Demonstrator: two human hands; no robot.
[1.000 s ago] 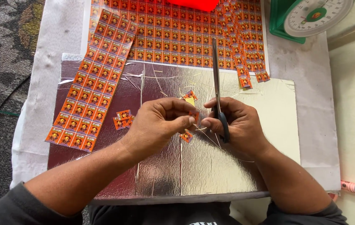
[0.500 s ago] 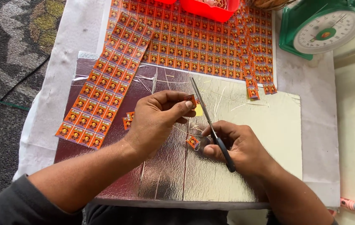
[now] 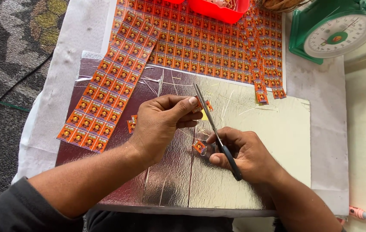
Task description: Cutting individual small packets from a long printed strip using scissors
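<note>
Pinching a small orange label [image 3: 203, 106] between thumb and fingertips, your left hand [image 3: 161, 124] is closed over the foil board [image 3: 277, 141]. Your right hand [image 3: 245, 154] grips black-handled scissors [image 3: 215, 129], blades shut, pointing to 11 o'clock beside that label. A cut label [image 3: 199, 146] lies at 9 o'clock of your right hand.

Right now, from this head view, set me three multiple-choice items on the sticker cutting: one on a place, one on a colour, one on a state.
1. Where does the long strip of orange stickers lie?
A. left of the hands
B. under the scale
C. in the red tray

2. What colour is the weighing scale?
A. blue
B. green
C. yellow

3. What is the right hand doing?
A. resting empty
B. pressing the scale
C. gripping the scissors

Key: 1 A, the strip slants across the silver board's left edge; 2 B, its body is green; 3 C, its fingers close around the dark handles while the left hand pinches a small sticker piece.
</note>
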